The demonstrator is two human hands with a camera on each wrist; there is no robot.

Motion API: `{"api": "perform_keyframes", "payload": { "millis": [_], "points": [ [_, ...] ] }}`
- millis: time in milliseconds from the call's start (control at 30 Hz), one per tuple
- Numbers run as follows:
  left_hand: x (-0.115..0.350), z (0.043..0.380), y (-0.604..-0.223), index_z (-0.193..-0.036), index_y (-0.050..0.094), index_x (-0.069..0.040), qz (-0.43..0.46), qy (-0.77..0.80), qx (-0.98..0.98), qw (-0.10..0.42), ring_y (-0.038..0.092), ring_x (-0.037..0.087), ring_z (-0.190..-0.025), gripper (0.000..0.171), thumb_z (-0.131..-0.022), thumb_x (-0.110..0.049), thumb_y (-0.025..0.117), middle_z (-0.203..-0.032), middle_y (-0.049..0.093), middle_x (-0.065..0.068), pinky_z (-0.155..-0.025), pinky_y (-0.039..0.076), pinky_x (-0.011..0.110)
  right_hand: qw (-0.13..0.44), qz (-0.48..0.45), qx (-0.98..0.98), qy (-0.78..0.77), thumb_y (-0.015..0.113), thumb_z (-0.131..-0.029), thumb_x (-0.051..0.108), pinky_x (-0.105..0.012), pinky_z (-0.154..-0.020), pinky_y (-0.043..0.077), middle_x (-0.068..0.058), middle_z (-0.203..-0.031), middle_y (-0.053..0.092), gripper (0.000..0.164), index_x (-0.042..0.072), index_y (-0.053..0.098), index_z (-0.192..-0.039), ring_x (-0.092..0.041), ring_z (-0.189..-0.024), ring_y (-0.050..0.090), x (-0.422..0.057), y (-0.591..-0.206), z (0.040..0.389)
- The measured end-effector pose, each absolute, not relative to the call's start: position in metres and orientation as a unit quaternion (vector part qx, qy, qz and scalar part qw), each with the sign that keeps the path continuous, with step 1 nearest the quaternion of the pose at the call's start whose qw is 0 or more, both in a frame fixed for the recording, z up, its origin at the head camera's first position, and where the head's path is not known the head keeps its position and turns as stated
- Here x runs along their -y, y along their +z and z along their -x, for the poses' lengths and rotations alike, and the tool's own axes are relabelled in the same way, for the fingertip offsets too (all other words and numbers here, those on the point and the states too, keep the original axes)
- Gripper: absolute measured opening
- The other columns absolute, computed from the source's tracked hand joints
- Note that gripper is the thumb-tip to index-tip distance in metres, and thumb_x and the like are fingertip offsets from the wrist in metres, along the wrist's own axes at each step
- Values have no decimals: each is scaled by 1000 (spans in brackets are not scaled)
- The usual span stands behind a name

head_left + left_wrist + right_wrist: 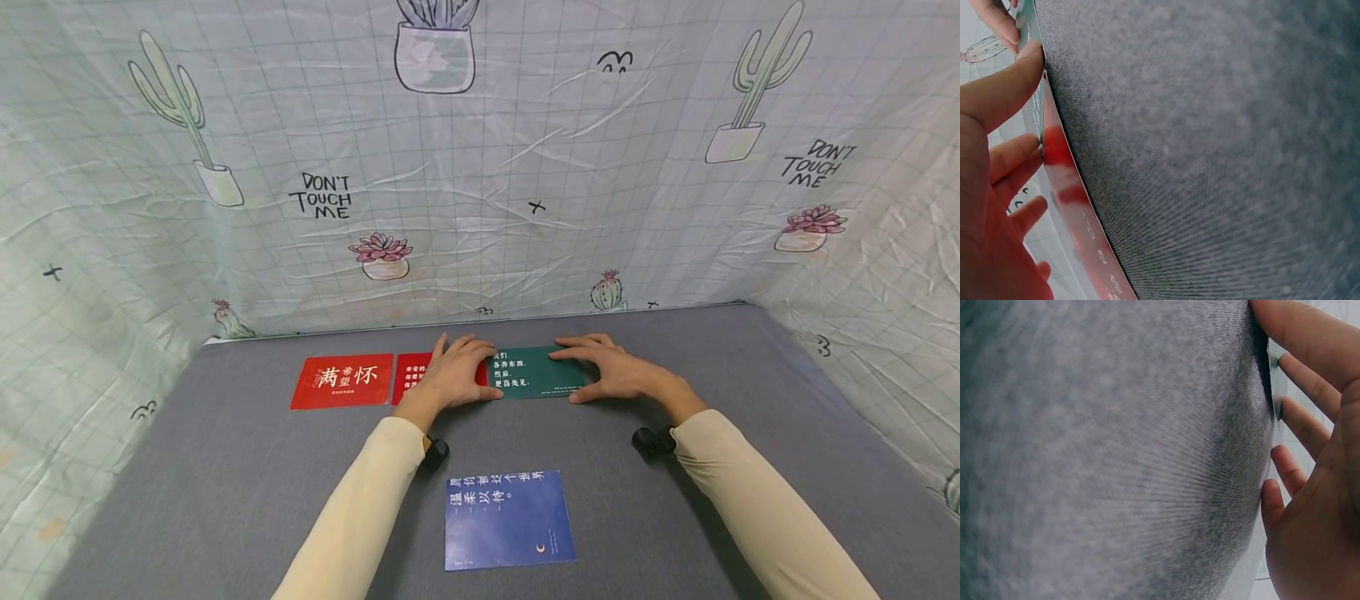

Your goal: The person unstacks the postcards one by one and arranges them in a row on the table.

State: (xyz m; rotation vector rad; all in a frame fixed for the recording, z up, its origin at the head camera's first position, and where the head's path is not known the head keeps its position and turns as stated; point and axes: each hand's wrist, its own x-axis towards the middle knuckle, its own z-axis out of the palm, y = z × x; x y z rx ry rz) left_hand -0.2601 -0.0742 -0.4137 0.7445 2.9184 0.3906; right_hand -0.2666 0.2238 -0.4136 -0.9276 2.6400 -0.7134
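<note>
A dark green card [525,372] with white lettering lies at the back of the table, at the right end of a row. My right hand [618,371] holds it at its right end, thumb at the near edge and fingers at the far edge. In the right wrist view a dark shadow shows under that edge. My left hand [453,372] spreads over the seam between the green card and a red card [408,379], covering much of the red one. Its thumb [1030,59] touches the green card's near corner, with fingertips [1032,145] close to the far side.
Another red card [342,382] with large white characters forms the row's left end. Nearer me, between my forearms, lies a blue card [510,533]. A cactus-printed cloth [480,167] hangs behind the grey table [225,483] and along its sides.
</note>
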Motion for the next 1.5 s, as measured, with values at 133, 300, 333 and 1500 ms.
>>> {"api": "perform_keyframes", "payload": {
  "millis": [133, 300, 333, 1500],
  "points": [
    [74, 260, -413, -139, 51, -17, -243, 128, -960, 54, 25, 24, -139, 71, -78, -47, 72, -144, 44, 1, -113, 2, 54, 127, 320, -907, -244, 75, -80, 40, -68, -100, 20, -6, -154, 29, 70, 18, 48, -142, -35, -137, 17, -224, -413, 267],
    [73, 260, -413, -139, 50, -17, -242, 122, -961, 54, 26, 24, -139, 71, -78, -48, 72, -144, 44, 1, -113, 2, 55, 128, 322, -905, -247, 76, -80, 39, -68, -101, 19, -7, -154, 27, 71, 17, 48, -142, -35, -138, 16, -224, -412, 267],
    [73, 260, -413, -139, 50, -17, -242, 121, -961, 53, 26, 24, -139, 71, -79, -48, 72, -144, 44, 0, -113, 2, 55, 129, 320, -905, -249, 76, -80, 38, -68, -101, 19, -7, -154, 27, 72, 17, 48, -142, -35, -138, 16, -224, -413, 267],
    [72, 257, -413, -139, 50, -15, -237, 134, -961, 52, 27, 23, -138, 72, -79, -48, 73, -145, 43, 2, -112, 3, 56, 114, 320, -906, -254, 76, -82, 34, -65, -102, 22, -11, -148, 36, 68, 12, 49, -141, -40, -136, 21, -226, -415, 269]
  ]
}}
